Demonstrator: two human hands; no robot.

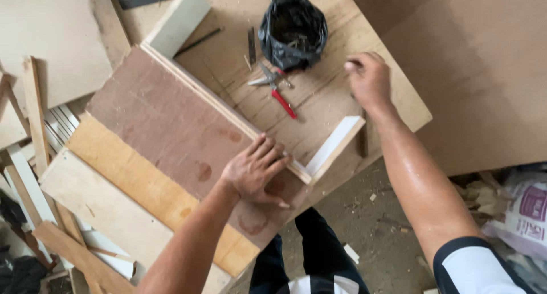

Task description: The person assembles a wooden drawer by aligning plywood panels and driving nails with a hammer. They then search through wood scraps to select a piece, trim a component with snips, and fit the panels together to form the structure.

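A: Starting at our left, what do we have under the left hand (253, 171)?

B: It lies open and flat, palm down, fingers spread, pressing on the reddish board (171, 123) close to its near corner. Just past the fingertips runs the pale edge strip (228, 109) standing along the board's far side.

A: How would we judge the board to handle?

B: Stiff and flat, likely plywood, broad enough to be awkward rather than heavy. We'd hold it by the long edges, or pin it from above as the hand does now. The face looks smooth and could slide on the boards beneath.

A: And its look?

B: Reddish-brown, with darker round stains near our hand, a yellowish plank (154, 191) showing beneath it on the left side.

A: Between the hands?

B: A white strip (336, 146) meets the corner just right of our left fingers. Beyond it lie red-handled pliers (276, 89) and a black bag (293, 29).

A: The right hand (369, 80)?

B: Curled loosely, knuckles up, resting on the table (319, 100) right of the bag. We cannot tell whether it pinches anything.
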